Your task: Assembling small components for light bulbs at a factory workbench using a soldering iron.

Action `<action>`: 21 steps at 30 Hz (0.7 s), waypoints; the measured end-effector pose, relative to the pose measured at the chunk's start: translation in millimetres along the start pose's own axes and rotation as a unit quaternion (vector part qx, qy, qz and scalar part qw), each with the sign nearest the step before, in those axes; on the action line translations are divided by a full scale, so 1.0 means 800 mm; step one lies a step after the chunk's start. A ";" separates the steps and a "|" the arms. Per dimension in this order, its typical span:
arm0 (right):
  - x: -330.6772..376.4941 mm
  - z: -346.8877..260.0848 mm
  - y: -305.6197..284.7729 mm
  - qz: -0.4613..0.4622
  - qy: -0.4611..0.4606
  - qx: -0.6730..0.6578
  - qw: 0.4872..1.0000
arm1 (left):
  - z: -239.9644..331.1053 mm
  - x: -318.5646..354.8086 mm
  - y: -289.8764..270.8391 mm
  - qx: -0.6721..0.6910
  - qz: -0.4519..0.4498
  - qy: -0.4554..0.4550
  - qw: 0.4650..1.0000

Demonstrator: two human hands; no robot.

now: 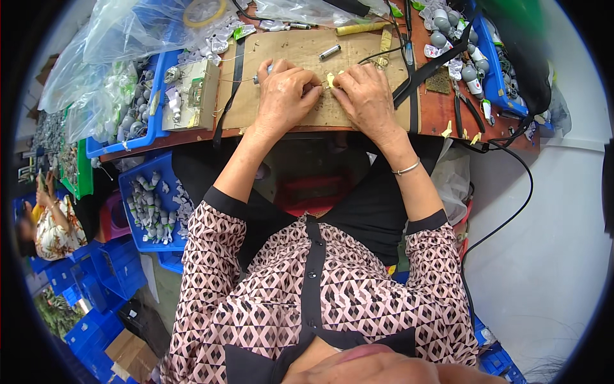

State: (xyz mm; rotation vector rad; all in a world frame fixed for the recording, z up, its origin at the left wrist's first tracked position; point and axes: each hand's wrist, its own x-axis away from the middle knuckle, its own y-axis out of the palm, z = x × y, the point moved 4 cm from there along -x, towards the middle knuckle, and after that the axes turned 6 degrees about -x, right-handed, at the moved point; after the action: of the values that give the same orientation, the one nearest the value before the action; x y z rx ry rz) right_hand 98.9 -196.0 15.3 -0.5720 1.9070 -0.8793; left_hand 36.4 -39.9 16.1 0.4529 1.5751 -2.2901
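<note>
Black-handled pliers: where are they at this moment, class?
In the head view, the pliers lie on the tabletop to the right of the right hand, between a small square board and the blue bin.

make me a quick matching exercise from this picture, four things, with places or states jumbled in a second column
Things:
1. pliers
2. cardboard sheet
3. bracelet
4. small silvery-and-black cylinder

Places or states:
A. flat beneath the left hand and the right hand
B. lying loose just beyond the hands
C. around the right forearm
D. black-handled, on the right part of the table

Pairs: 1-D, 2-A, 3-C, 4-B
</note>
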 end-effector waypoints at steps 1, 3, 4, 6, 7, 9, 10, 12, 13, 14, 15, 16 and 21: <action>0.000 0.000 0.001 -0.001 0.001 0.000 1.000 | -0.001 0.001 0.000 0.001 0.000 0.000 1.000; 0.001 0.001 -0.001 0.004 -0.002 0.001 1.000 | 0.002 0.000 0.000 -0.006 -0.014 0.004 1.000; 0.002 0.001 -0.001 0.007 -0.001 0.001 1.000 | 0.004 -0.001 -0.002 -0.007 -0.014 0.006 1.000; 0.001 0.000 -0.001 0.012 -0.004 -0.001 1.000 | 0.004 -0.001 -0.004 0.002 -0.026 0.004 1.000; 0.000 -0.001 -0.001 0.012 -0.003 -0.001 1.000 | 0.003 -0.001 -0.005 0.002 -0.027 0.005 1.000; -0.001 0.000 -0.001 0.013 -0.006 -0.008 1.000 | 0.002 -0.001 -0.005 0.006 -0.040 0.003 0.999; -0.001 0.000 -0.001 0.014 -0.005 -0.007 1.000 | 0.003 -0.001 -0.006 0.006 -0.041 0.005 0.999; 0.000 0.001 -0.001 0.017 -0.004 -0.011 1.000 | 0.003 -0.002 -0.008 -0.004 -0.072 -0.001 0.997; 0.000 0.002 0.000 0.018 -0.003 -0.011 1.000 | 0.003 -0.002 -0.008 -0.004 -0.073 0.000 0.997; -0.001 0.002 0.000 0.020 -0.002 -0.012 1.000 | 0.004 -0.002 -0.008 -0.003 -0.070 0.002 0.998; -0.001 0.003 0.000 0.021 -0.001 -0.012 1.000 | 0.004 -0.001 -0.008 -0.003 -0.066 0.004 0.998; -0.002 0.003 0.001 0.022 0.000 -0.012 1.000 | 0.003 0.000 -0.009 -0.003 -0.067 0.005 0.998; 0.000 0.011 0.007 0.025 0.015 -0.018 0.999 | -0.001 0.001 -0.006 0.006 -0.040 0.018 0.999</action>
State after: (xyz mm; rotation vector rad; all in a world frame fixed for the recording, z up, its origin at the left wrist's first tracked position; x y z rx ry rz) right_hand 106.6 -195.8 8.3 -0.5337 1.9588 -0.8279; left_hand 33.7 -37.5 19.8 0.4445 1.6266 -2.3646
